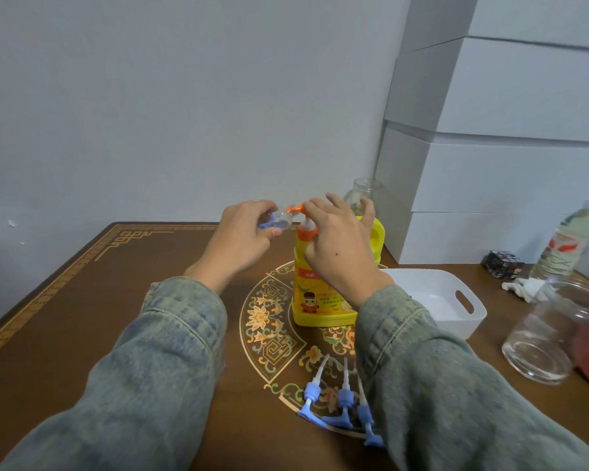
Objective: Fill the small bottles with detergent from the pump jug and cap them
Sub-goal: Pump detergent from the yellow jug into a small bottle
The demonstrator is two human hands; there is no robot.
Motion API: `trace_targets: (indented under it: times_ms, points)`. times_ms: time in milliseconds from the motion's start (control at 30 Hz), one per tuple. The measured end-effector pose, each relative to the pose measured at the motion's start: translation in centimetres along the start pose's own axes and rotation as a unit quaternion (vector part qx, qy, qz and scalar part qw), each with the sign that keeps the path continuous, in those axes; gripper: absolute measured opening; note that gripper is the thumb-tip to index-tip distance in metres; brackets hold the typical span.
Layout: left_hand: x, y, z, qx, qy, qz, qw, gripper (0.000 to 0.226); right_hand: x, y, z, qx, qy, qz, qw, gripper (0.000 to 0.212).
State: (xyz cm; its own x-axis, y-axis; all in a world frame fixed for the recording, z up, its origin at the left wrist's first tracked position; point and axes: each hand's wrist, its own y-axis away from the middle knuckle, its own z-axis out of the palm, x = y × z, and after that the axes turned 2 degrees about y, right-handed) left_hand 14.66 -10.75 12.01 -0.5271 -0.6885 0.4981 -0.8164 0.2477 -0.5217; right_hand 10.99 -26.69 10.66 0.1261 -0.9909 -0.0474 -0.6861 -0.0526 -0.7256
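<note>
Denim sleeves (157, 362) fill the near edge, both arms reaching forward over the table (82, 300). Just beside the right sleeve three blue pump caps (344, 407) lie on the patterned wood, their white tubes pointing away from the camera; the rightmost is partly hidden by the sleeve. Beyond them the yellow jug (315, 294) stands upright on the round ornament in the middle of the table. The right hand (340, 246) rests on top of the jug's orange pump (295, 209), fingers curled over the pump head. The left hand (244, 237) is closed around a small clear bottle (281, 219), holding it tilted with its mouth up against the orange spout; something blue shows between those fingers, too blurred to tell what. To the right of the jug sits a white bin (456, 300), and further right a clear jar (551, 334) lies on its side. A water bottle (568, 239), a dark cube (502, 263) and crumpled tissue (521, 288) lie near the stacked white boxes (490, 130).
</note>
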Motion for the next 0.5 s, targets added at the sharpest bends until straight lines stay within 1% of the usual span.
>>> trace_targets:
  times_ms: [100, 200, 400, 500]
  points:
    - [0.11, 0.24, 0.17, 0.001, -0.003, -0.002, 1.000, 0.035, -0.17, 0.10, 0.13, -0.009, 0.000, 0.004, 1.000, 0.032]
    - [-0.05, 0.80, 0.64, -0.002, 0.000, -0.007, 1.000, 0.036, -0.39, 0.53, 0.52, -0.031, 0.006, -0.002, 0.999, 0.038]
    - [0.46, 0.06, -0.09, 0.004, -0.005, -0.003, 1.000, 0.037, -0.11, -0.41, -0.18, -0.019, 0.016, -0.003, 1.000, 0.035]
    - [0.14, 0.60, 0.48, 0.001, -0.005, -0.010, 1.000, 0.035, -0.35, 0.48, 0.33, -0.029, 0.004, 0.003, 1.000, 0.039]
